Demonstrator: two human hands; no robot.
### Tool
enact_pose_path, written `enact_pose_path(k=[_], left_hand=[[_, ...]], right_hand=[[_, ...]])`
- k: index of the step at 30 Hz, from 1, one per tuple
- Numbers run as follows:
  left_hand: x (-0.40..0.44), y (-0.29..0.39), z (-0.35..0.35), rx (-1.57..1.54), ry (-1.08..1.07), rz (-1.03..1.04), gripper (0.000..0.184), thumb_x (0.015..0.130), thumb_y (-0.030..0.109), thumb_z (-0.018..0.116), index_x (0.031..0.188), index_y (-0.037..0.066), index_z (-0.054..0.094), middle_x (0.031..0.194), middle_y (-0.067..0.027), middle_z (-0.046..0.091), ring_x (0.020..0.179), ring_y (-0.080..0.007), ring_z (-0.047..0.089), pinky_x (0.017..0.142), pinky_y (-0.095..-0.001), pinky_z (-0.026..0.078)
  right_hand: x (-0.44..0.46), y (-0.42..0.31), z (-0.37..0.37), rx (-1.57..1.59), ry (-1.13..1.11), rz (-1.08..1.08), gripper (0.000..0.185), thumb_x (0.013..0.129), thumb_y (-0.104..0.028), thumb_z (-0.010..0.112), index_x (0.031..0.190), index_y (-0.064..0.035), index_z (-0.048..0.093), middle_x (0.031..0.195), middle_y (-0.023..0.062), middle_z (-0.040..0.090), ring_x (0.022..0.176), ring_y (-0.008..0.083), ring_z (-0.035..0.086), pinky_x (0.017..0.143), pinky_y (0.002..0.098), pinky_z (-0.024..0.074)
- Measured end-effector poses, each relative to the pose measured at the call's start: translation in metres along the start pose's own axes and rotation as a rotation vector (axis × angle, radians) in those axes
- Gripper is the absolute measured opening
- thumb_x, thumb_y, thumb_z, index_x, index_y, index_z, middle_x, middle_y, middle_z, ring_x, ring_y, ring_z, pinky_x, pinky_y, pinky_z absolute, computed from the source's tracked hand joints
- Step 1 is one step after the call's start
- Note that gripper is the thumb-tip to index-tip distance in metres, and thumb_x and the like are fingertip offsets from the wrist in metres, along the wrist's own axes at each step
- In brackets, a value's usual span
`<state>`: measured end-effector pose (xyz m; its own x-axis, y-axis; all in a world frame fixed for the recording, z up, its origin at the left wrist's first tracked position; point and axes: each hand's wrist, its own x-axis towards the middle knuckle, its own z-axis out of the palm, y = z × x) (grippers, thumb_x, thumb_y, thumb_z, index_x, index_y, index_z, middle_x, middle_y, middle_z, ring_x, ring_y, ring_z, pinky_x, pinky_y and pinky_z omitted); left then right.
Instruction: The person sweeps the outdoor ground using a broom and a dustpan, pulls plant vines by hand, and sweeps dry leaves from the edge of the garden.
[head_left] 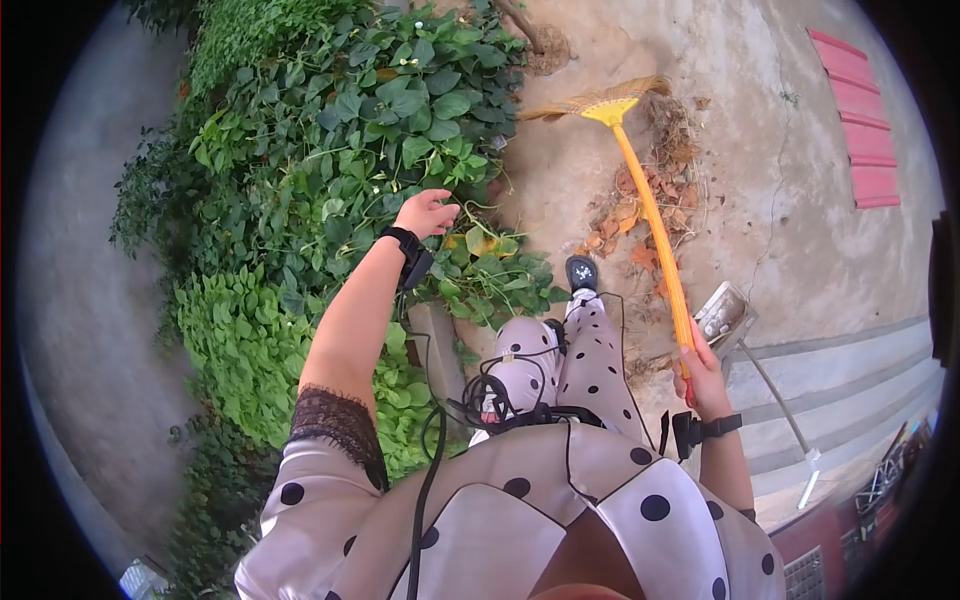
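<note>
My right hand (704,376) is wrapped round the lower end of a broom's orange handle; the broom (655,220) stretches away from me, its yellow head and straw bristles on the bare ground beside the plants. My left hand (428,213) reaches over leafy green plants (400,110), fingers loosely bent and somewhat apart, with nothing visible in them. Whether it touches the leaves I cannot tell. Dry brown leaves (625,215) and straw-like litter lie in a heap next to the broom handle.
A long-handled dustpan (722,312) lies to the right, near concrete steps (850,370). Pink-red panels (858,120) are at the far right. Black cables (490,395) hang at my waist. My shoe (581,272) stands close to the plants' edge.
</note>
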<state>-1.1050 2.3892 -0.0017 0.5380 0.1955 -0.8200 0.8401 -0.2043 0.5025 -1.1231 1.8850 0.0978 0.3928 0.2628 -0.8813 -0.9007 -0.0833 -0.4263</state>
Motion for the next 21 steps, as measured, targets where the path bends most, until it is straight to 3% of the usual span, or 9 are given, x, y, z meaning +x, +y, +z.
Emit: enact_pose_path(k=[3, 9, 12, 14, 15, 17, 21], left_hand=[[-0.008, -0.014, -0.012, -0.009, 0.044, -0.029, 0.050, 0.079, 0.020, 0.062, 0.122, 0.005, 0.042, 0.092, -0.0063, 0.058, 0.081, -0.0142, 0.059, 0.068, -0.0272, 0.051], [0.000, -0.032, -0.040, 0.050, 0.086, -0.133, 0.056, 0.079, 0.023, 0.063, 0.126, 0.006, 0.038, 0.098, -0.0090, 0.056, 0.082, -0.0158, 0.058, 0.066, -0.0274, 0.051], [0.025, -0.033, -0.064, -0.005, 0.075, -0.109, 0.058, 0.078, 0.024, 0.064, 0.127, 0.007, 0.037, 0.100, -0.0095, 0.056, 0.082, -0.0166, 0.058, 0.068, -0.0284, 0.051], [0.043, -0.024, -0.078, 0.004, 0.070, -0.103, 0.059, 0.078, 0.024, 0.064, 0.127, 0.007, 0.037, 0.100, -0.0099, 0.056, 0.082, -0.0167, 0.058, 0.068, -0.0286, 0.051], [0.054, -0.016, -0.085, 0.001, 0.071, -0.106, 0.059, 0.078, 0.024, 0.065, 0.127, 0.007, 0.037, 0.101, -0.0103, 0.056, 0.083, -0.0167, 0.058, 0.068, -0.0288, 0.051], [0.079, -0.001, -0.103, 0.012, 0.059, -0.101, 0.060, 0.077, 0.023, 0.065, 0.127, 0.007, 0.036, 0.098, -0.0103, 0.057, 0.080, -0.0157, 0.059, 0.066, -0.0278, 0.051], [0.132, 0.022, -0.126, 0.238, 0.007, 0.050, 0.058, 0.076, 0.023, 0.066, 0.124, 0.005, 0.039, 0.087, -0.0059, 0.060, 0.072, -0.0119, 0.057, 0.061, -0.0256, 0.049]], right_hand=[[0.040, -0.001, 0.005, 0.042, 0.030, -0.057, 0.050, 0.090, -0.015, 0.041, 0.136, -0.0220, 0.022, 0.062, 0.0015, 0.044, 0.041, 0.0075, 0.038, 0.036, 0.0195, 0.0322], [0.091, -0.030, 0.004, 0.146, 0.150, 0.139, 0.052, 0.090, -0.016, 0.041, 0.136, -0.0234, 0.019, 0.063, 0.0025, 0.045, 0.042, 0.0094, 0.039, 0.037, 0.0221, 0.0350], [0.085, -0.023, -0.002, 0.020, 0.147, 0.062, 0.047, 0.089, -0.019, 0.043, 0.134, -0.0214, 0.028, 0.065, 0.0040, 0.048, 0.043, 0.0095, 0.041, 0.037, 0.0221, 0.0368], [0.086, -0.022, -0.005, -0.218, 0.289, 0.016, 0.038, 0.085, -0.022, 0.048, 0.123, -0.0186, 0.042, 0.059, 0.0014, 0.046, 0.042, 0.0103, 0.045, 0.037, 0.0233, 0.0390], [0.092, -0.022, -0.007, -0.200, 0.298, 0.014, 0.038, 0.085, -0.022, 0.048, 0.123, -0.0186, 0.042, 0.059, 0.0014, 0.046, 0.042, 0.0103, 0.045, 0.037, 0.0233, 0.0390], [0.107, -0.021, -0.009, -0.526, 0.417, 0.060, 0.027, 0.084, -0.023, 0.048, 0.108, -0.0108, 0.052, 0.058, 0.0026, 0.049, 0.043, 0.0110, 0.047, 0.038, 0.0236, 0.0399], [0.142, -0.014, -0.003, -0.646, 0.525, 0.168, 0.023, 0.083, -0.022, 0.048, 0.097, -0.0048, 0.054, 0.057, 0.0044, 0.051, 0.043, 0.0123, 0.050, 0.039, 0.0258, 0.0416]])
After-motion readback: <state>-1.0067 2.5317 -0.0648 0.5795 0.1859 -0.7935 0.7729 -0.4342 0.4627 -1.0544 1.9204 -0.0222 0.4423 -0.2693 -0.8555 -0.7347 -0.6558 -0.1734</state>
